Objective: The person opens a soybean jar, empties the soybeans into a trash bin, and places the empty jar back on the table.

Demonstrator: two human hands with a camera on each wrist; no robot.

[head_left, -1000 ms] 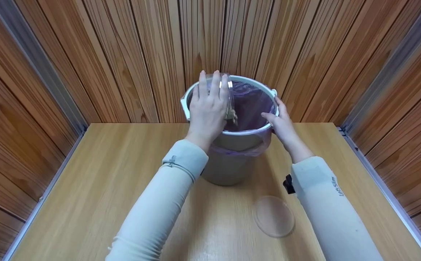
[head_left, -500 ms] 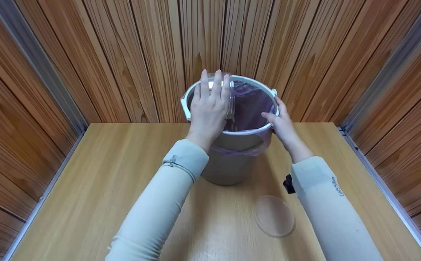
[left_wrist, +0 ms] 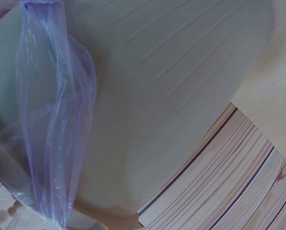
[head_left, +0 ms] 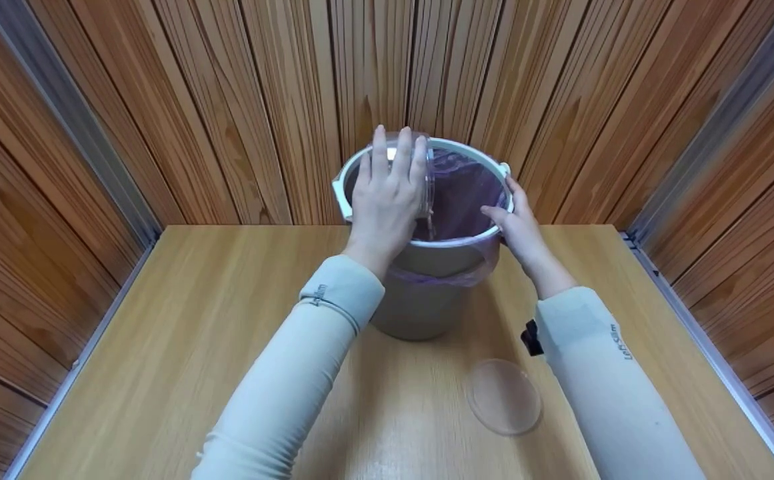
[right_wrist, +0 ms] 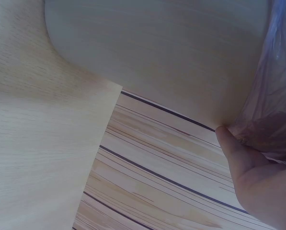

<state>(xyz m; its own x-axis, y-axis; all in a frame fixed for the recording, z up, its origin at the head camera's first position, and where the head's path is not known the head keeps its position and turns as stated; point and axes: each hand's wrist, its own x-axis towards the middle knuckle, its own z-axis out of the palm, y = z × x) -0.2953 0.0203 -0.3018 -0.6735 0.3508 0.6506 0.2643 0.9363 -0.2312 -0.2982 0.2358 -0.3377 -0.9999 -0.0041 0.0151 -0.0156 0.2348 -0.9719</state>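
Observation:
A grey trash can [head_left: 420, 310] with a pale rim stands at the table's back edge, lined with a thin purple trash bag [head_left: 463, 193] folded over the rim. Over its mouth my left hand [head_left: 387, 197] holds a clear plastic container [head_left: 429, 183] on its side, back of the hand toward me, hiding most of it. Bits show below the container's edge, inside the can. My right hand [head_left: 525, 230] grips the can's right rim, thumb on the inner side. In the left wrist view the bag [left_wrist: 56, 110] hangs in folds down the can's wall.
A clear round lid [head_left: 505, 398] lies flat on the wooden table [head_left: 227, 320], in front of the can and left of my right forearm. Wood-panelled walls [head_left: 280, 100] close in the back and both sides.
The left hand has shifted slightly up and right with the container. Greenish-brown matter at the container's lower edge a second ago has dropped away; only thin bits show now. The right hand has not moved.

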